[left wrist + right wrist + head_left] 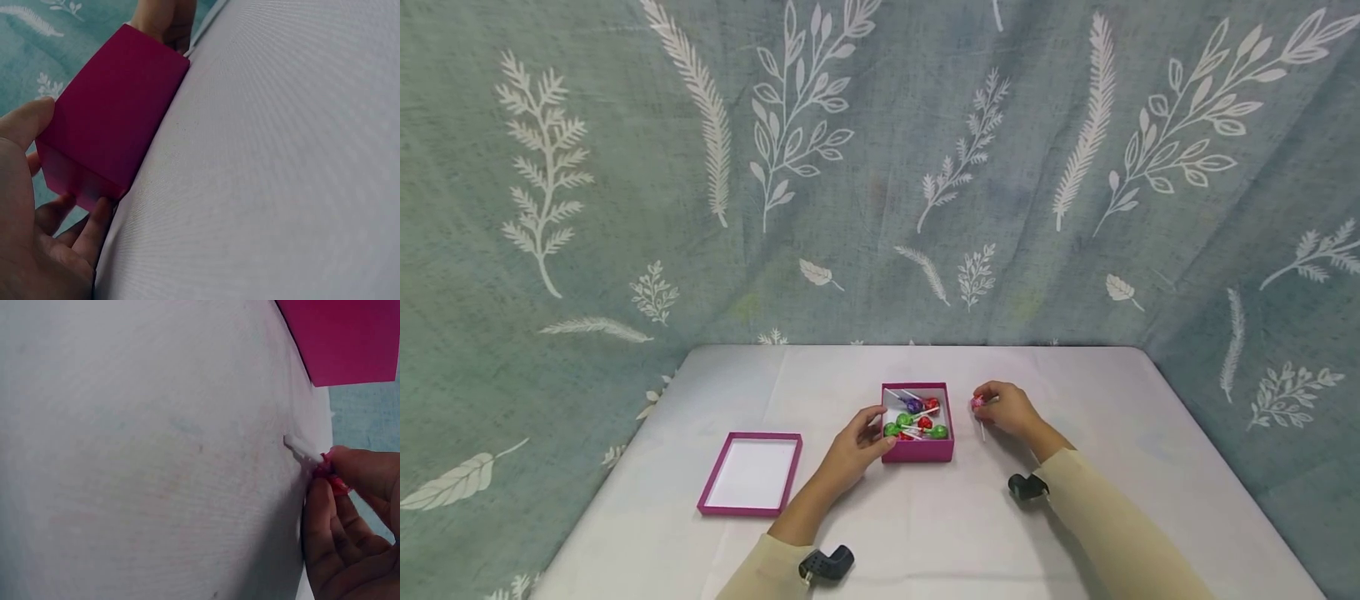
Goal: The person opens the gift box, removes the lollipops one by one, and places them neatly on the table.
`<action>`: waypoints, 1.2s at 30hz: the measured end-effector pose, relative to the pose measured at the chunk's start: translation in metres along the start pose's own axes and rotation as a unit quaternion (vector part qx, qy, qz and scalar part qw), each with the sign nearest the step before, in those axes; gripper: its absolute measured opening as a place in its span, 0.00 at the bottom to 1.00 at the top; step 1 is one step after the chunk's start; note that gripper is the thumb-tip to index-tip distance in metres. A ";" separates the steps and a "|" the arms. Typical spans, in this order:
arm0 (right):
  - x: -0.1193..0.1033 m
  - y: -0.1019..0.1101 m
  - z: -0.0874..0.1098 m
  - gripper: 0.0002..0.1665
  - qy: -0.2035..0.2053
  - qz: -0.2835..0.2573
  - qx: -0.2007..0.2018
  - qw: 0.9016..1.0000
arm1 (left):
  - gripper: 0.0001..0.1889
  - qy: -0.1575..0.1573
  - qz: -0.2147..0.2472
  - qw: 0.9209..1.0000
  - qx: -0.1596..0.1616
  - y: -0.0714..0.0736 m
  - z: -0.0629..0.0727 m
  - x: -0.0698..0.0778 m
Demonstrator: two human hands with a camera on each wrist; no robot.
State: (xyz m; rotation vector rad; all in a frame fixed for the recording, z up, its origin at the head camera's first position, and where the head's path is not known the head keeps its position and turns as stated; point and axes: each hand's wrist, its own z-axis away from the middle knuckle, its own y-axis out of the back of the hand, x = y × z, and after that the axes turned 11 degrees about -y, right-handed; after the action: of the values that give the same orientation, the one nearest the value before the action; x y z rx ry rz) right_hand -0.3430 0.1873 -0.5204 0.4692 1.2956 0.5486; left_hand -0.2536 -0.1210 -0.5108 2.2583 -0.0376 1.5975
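Note:
A magenta open-topped box (pixel 917 452) sits on the table, with several wrapped lollipops (pixel 914 406) in purple, red and green inside. My left hand (pixel 850 446) holds the box by its left side, thumb at the near corner and fingers along the side wall. To the right of the box, my right hand (pixel 1011 412) pinches a pink-wrapped lollipop (pixel 324 465) between thumb and fingers, close over the tabletop. Its white stick (pixel 302 449) points toward me in the head view. Part of the lollipop's head is hidden by the fingers.
Left of the box lies the magenta-rimmed lid (pixel 749 510), its white inside facing up. A white cloth (pixel 985 542) covers the table. Behind it hangs a blue-green curtain (pixel 880 275) with white leaf prints. Dark wrist cameras (pixel 827 564) are worn on both sleeves.

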 end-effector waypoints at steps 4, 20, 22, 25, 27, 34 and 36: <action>0.001 -0.002 0.002 0.17 -0.011 0.022 0.000 1.000 | 0.31 0.007 -0.002 1.000 -0.003 -0.001 0.004 -0.001; 0.001 0.004 -0.001 0.18 -0.004 0.019 -0.002 1.000 | 0.32 0.001 -0.008 1.000 0.004 -0.001 0.000 -0.002; 0.002 0.005 0.000 0.19 -0.010 0.020 -0.008 1.000 | 0.31 0.004 -0.008 1.000 0.006 -0.002 0.000 -0.003; 0.000 0.010 0.002 0.19 -0.009 0.027 -0.014 0.999 | 0.31 0.011 -0.010 1.000 0.004 -0.003 -0.001 -0.001; -0.001 0.014 0.004 0.19 0.003 0.043 -0.017 0.999 | 0.31 0.013 -0.011 1.000 0.003 -0.003 -0.001 0.000; -0.009 0.026 0.010 0.16 0.049 0.106 -0.030 0.993 | 0.31 0.000 -0.008 1.000 0.001 -0.003 0.000 0.001; -0.015 0.028 0.013 0.16 0.067 0.121 -0.033 0.990 | 0.31 -0.002 -0.011 1.000 0.001 -0.002 -0.001 0.000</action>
State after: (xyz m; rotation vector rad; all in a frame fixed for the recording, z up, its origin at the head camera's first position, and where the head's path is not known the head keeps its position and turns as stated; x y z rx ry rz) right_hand -0.3364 0.1996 -0.4891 0.5466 1.3528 0.8362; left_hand -0.2543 -0.1186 -0.5114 2.2549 -0.0106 1.5833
